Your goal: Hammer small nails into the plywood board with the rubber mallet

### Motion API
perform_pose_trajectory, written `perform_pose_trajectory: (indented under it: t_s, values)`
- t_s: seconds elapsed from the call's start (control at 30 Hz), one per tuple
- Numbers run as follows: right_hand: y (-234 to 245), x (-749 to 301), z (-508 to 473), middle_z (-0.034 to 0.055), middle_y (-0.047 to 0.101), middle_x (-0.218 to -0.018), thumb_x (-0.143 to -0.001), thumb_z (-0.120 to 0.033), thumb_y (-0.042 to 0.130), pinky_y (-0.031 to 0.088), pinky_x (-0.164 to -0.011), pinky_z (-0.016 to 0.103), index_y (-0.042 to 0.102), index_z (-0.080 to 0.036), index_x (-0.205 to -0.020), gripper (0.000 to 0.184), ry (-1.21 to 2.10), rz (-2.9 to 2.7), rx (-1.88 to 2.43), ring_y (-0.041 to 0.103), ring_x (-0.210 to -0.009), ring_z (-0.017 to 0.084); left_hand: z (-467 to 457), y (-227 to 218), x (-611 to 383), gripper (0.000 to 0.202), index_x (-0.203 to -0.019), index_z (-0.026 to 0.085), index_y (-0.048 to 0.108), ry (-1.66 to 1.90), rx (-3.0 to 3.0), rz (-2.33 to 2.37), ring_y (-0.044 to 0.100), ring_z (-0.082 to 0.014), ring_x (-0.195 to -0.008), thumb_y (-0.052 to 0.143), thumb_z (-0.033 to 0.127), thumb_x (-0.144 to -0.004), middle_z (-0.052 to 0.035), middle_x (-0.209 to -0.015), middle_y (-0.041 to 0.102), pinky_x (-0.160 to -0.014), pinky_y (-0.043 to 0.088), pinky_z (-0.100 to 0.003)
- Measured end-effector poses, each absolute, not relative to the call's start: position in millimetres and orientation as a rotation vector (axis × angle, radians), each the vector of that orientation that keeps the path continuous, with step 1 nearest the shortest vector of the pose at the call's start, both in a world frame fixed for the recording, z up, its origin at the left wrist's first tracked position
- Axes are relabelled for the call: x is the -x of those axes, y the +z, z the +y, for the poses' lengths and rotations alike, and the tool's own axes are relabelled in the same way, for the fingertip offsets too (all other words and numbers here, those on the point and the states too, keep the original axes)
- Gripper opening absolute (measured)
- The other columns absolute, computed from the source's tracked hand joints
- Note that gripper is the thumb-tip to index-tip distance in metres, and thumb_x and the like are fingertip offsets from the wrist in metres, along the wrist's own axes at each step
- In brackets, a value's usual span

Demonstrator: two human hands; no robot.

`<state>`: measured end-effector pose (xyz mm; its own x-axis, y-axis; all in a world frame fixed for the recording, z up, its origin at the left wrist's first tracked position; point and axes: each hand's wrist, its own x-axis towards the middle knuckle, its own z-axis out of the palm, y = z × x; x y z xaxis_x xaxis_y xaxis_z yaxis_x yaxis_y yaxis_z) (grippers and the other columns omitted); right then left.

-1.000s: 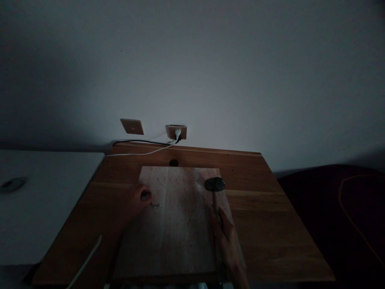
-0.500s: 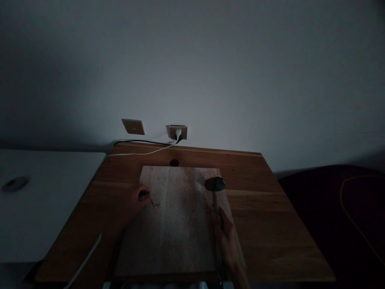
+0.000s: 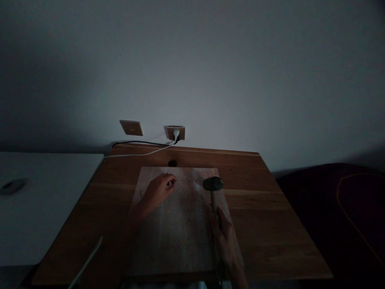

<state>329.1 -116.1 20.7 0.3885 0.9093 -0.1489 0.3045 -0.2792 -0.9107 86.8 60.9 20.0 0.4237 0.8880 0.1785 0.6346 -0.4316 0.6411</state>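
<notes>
My right hand [image 3: 224, 237] is wrapped round the light wooden handle of a hammer [image 3: 213, 184], whose dark, blunt head is held over the right side of a worn wooden board [image 3: 177, 233]. Over the board's upper left part is my left hand [image 3: 159, 186], thumb and finger pinched together; whatever is between the tips is too small and dim to make out. Several tiny dots run in a row along the far part of the board, some hidden by the left hand. Small shiny bits [image 3: 141, 194] lie by the board's left edge.
The board lies on a brown wooden table [image 3: 270, 241] against a pale wall. Behind it are a cable hole [image 3: 172, 163] and a socket [image 3: 176, 133] with plugs and cables. A white surface [image 3: 45, 216] adjoins on the left, bearing a dark object [image 3: 12, 186].
My left hand has moved right and away from me, from the small shiny bits at the board's left to its upper part. The hammer stays almost where it was.
</notes>
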Motion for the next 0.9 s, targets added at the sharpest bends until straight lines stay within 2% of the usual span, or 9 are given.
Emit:
perform_pose_trajectory:
  t_s: [0.13, 0.37, 0.53, 0.73, 0.9]
  values:
    - [12.8, -330.9, -117.5, 0.0104, 0.080, -0.125, -0.101, -0.067, 0.057, 0.059, -0.093, 0.034, 0.072, -0.020, -0.133, 0.058, 0.965, -1.031, 1.772, 0.075, -0.112, 0.030, 77.0, 10.9, -109.9, 0.024, -0.101, 0.024, 0.075, 0.639, -2.229, 1.265, 0.073, -0.0196, -0.086, 0.067, 0.006, -0.088, -0.0022, -0.097, 0.077, -0.087, 0.056, -0.032]
    - [20.0, -331.3, -117.0, 0.0124, 0.081, -0.120, -0.101, -0.065, 0.059, 0.059, -0.087, 0.034, 0.074, -0.018, -0.130, 0.058, 0.963, -1.028, 1.770, 0.076, -0.109, 0.032, 85.9, 3.0, -116.6, 0.019, -0.098, 0.026, 0.079, 0.622, -2.287, 1.268, 0.073, -0.0229, -0.091, 0.070, 0.012, -0.091, -0.0044, -0.097, 0.077, -0.086, 0.056, -0.034]
    - [19.4, -330.8, -117.2, 0.0127, 0.080, -0.124, -0.101, -0.065, 0.061, 0.058, -0.093, 0.035, 0.073, -0.018, -0.135, 0.059, 0.941, -1.025, 1.768, 0.074, -0.115, 0.033, 84.9, 4.7, -117.7, 0.020, -0.096, 0.026, 0.080, 0.610, -2.323, 1.281, 0.072, -0.0240, -0.093, 0.070, 0.009, -0.089, -0.0054, -0.095, 0.075, -0.088, 0.056, -0.035]
    - [22.2, -330.7, -117.1, 0.0110, 0.081, -0.116, -0.104, -0.065, 0.055, 0.056, -0.084, 0.032, 0.072, -0.017, -0.130, 0.058, 0.989, -1.055, 1.762, 0.075, -0.102, 0.029, 84.1, 11.0, -123.8, 0.019, -0.093, 0.024, 0.080, 0.570, -2.390, 1.279, 0.070, -0.0254, -0.096, 0.069, 0.008, -0.091, -0.0064, -0.093, 0.073, -0.089, 0.056, -0.036]
    - [22.6, -330.5, -115.7, 0.0089, 0.081, -0.117, -0.104, -0.065, 0.056, 0.056, -0.085, 0.032, 0.072, -0.020, -0.128, 0.054, 0.979, -1.052, 1.740, 0.074, -0.102, 0.028, 78.1, 2.3, -134.1, 0.017, -0.095, 0.023, 0.080, 0.661, -2.327, 1.270, 0.071, -0.0232, -0.097, 0.069, 0.010, -0.094, -0.0063, -0.097, 0.074, -0.090, 0.058, -0.035]
